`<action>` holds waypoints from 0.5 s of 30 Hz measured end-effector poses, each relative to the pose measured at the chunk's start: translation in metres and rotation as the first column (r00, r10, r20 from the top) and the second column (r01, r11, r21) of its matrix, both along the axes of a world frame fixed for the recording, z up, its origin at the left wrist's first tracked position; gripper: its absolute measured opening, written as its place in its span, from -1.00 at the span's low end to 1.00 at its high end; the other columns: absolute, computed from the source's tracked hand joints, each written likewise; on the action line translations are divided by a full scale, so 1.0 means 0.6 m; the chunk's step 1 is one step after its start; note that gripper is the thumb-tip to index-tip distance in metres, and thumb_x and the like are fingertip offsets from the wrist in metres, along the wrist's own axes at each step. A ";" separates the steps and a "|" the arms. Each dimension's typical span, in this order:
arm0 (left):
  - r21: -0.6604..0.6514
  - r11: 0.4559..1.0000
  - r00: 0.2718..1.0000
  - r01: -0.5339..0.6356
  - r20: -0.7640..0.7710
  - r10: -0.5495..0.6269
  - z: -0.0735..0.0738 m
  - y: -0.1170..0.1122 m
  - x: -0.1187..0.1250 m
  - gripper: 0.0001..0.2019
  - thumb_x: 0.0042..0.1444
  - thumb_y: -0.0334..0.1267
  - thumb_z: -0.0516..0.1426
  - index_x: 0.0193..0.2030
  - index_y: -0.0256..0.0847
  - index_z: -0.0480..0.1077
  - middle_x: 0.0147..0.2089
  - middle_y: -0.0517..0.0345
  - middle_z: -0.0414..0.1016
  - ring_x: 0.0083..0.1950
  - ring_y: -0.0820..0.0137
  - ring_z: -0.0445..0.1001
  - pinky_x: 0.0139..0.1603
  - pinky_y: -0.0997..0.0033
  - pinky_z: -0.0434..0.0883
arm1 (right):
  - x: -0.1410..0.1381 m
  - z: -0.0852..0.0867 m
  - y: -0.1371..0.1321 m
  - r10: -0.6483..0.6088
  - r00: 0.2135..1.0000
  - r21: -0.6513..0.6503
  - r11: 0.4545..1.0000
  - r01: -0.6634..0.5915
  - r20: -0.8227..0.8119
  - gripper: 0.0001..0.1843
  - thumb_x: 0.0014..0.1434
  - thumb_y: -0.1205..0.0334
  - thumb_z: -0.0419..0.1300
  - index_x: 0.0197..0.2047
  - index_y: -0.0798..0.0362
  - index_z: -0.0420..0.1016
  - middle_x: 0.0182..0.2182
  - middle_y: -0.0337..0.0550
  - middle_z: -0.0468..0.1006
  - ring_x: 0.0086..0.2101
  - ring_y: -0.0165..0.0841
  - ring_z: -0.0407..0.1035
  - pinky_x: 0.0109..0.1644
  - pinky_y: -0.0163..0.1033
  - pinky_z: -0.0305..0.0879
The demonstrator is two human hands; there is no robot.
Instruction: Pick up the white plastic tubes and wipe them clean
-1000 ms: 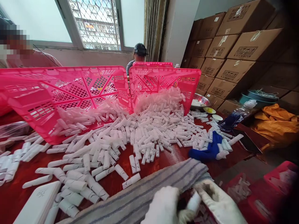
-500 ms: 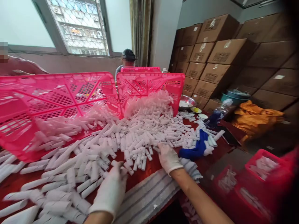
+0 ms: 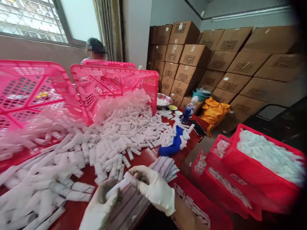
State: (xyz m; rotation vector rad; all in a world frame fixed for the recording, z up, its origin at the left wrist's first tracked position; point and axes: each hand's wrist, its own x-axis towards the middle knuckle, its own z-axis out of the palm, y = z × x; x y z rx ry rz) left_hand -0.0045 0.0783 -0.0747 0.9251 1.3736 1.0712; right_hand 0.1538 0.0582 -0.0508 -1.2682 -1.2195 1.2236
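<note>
Daylight enters at the upper left of the frame through a grey-framed glass window (image 3: 79,19), its panes pale and nearly washed out. The translucent pink mesh plastic crates (image 3: 112,69) at centre left look bright, while the stacked brown cardboard boxes (image 3: 218,60) at upper right are duller, dimming toward a black, soft-edged border along the right side. A pale sheen lies on the glossy dark red wooden tabletop (image 3: 153,156) near the centre. Wide-angle distortion slants and stretches the boxes. The white cylindrical paper tubes (image 3: 45,204) at lower left and red plastic crates (image 3: 259,171) at lower right look smeared; pixel blocks cover part of a person's head (image 3: 96,45) at upper left
</note>
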 end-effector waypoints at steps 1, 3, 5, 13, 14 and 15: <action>-0.009 0.998 0.997 0.064 0.032 -0.064 0.007 -0.007 0.001 -0.47 -0.30 0.06 0.33 -0.21 -0.25 0.47 -0.47 0.18 0.49 -0.42 0.32 0.45 -0.40 0.40 0.44 | -0.001 -0.002 -0.002 0.021 0.999 -0.002 1.000 -0.021 -0.034 -0.69 0.13 0.04 0.19 -0.08 -0.03 0.47 -0.42 -0.30 0.44 -0.44 -0.45 0.31 -0.34 -0.35 0.26; -0.028 0.982 0.978 0.185 0.108 -0.181 0.017 -0.020 0.005 -0.44 -0.18 0.09 0.28 -0.08 -0.24 0.43 -0.34 0.14 0.52 -0.37 0.36 0.44 -0.34 0.44 0.41 | -0.002 -0.006 -0.004 0.027 0.996 0.008 1.000 -0.026 -0.083 -0.65 0.12 0.02 0.21 -0.04 -0.02 0.44 -0.40 -0.29 0.46 -0.37 -0.44 0.34 -0.25 -0.34 0.28; -0.042 0.974 0.968 0.220 0.131 -0.213 0.021 -0.029 0.010 -0.46 -0.12 0.10 0.25 -0.08 -0.25 0.43 -0.37 0.17 0.49 -0.42 0.44 0.37 -0.39 0.49 0.35 | 0.001 -0.007 -0.005 -0.046 0.990 -0.005 0.999 0.045 -0.131 -0.66 0.09 0.04 0.24 -0.08 -0.01 0.44 -0.35 -0.26 0.48 -0.31 -0.41 0.36 -0.17 -0.32 0.29; -0.021 0.963 0.963 0.268 -0.009 -0.268 0.024 -0.037 -0.008 -0.56 0.00 0.07 0.18 -0.11 -0.24 0.43 -0.40 0.21 0.45 -0.44 0.50 0.32 -0.44 0.56 0.28 | 0.041 0.006 0.001 -0.029 0.999 -0.011 1.000 0.028 -0.035 -0.73 0.14 0.00 0.19 -0.28 0.05 0.50 -0.39 -0.24 0.50 -0.36 -0.40 0.35 -0.26 -0.32 0.25; 0.009 0.954 0.953 0.301 -0.037 -0.301 0.025 -0.039 -0.011 -0.59 0.01 0.04 0.19 -0.12 -0.23 0.44 -0.34 0.17 0.50 -0.37 0.46 0.38 -0.37 0.54 0.33 | 0.044 0.008 0.005 -0.002 1.000 -0.007 1.000 0.002 0.003 -0.72 0.14 0.00 0.18 -0.31 0.05 0.49 -0.44 -0.27 0.46 -0.40 -0.41 0.32 -0.30 -0.33 0.22; 0.036 0.942 0.942 0.334 -0.063 -0.331 0.026 -0.041 -0.013 -0.62 0.01 0.01 0.19 -0.13 -0.23 0.44 -0.27 0.13 0.53 -0.30 0.41 0.43 -0.30 0.52 0.37 | 0.044 0.011 0.009 0.029 0.999 -0.013 1.000 -0.028 0.035 -0.71 0.14 -0.01 0.17 -0.34 0.06 0.47 -0.50 -0.30 0.41 -0.46 -0.43 0.27 -0.36 -0.34 0.19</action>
